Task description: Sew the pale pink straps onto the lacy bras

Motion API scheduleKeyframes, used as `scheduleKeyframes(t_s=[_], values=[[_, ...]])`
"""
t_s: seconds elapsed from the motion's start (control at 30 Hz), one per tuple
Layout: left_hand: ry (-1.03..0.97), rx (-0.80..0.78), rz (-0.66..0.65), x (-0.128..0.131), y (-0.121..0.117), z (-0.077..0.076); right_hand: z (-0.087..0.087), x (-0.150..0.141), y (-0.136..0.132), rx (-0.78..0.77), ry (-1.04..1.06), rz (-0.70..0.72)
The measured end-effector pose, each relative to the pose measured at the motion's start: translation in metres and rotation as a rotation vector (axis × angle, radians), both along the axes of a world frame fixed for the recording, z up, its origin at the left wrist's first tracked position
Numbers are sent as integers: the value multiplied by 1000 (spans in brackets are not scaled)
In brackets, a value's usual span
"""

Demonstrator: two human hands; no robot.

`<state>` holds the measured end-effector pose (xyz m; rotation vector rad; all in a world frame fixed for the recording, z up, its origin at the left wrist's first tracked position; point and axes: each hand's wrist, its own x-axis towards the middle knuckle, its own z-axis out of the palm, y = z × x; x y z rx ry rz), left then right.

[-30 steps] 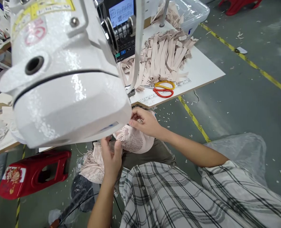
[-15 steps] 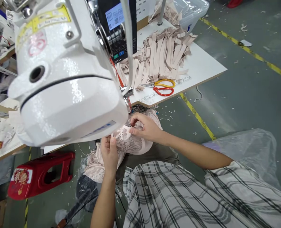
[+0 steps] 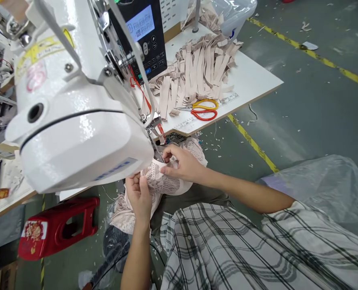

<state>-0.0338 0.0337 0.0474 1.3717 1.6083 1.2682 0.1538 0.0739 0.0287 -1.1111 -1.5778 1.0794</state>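
A pale pink lace bra (image 3: pixel 169 184) lies over my lap, under the head of a white sewing machine (image 3: pixel 85 149). My left hand (image 3: pixel 138 195) pinches its near left edge between thumb and fingers. With thumb and fingertips, my right hand (image 3: pixel 182 163) grips the lace edge further right, close beside the machine's needle area. The machine head partly covers the stretch of edge between the hands. More pink lace (image 3: pixel 123 213) hangs below my left hand.
Pink fabric strips (image 3: pixel 200 68) are heaped on the white table (image 3: pixel 257 82), with red-and-yellow scissors (image 3: pixel 205 109) before them. A control panel (image 3: pixel 145 40) stands behind the machine. A red stool (image 3: pixel 59 227) is at lower left, and a clear plastic bag (image 3: pixel 318 189) at right.
My view has shifted slightly, so the machine sits further left and more of its needle side shows. Both hands keep their hold on the lace, nearly unmoved.
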Motion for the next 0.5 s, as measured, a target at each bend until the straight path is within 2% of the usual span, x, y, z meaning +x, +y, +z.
scheduleKeyframes(t_s=[0.13,0.23,0.33,0.43,0.5], values=[[70,-6,-55,7,-19,6,6,5,-11,-201,93,70],[6,-124,-137,15,-35,8,3,17,-21,-303,106,174],[-229,-386,-248,26,-43,2,-16,26,-38,-307,99,259],[-490,-630,-370,34,-43,-10,-43,26,-62,-485,222,361],[-589,-725,-393,37,-42,-18,-58,24,-77,-612,296,359]])
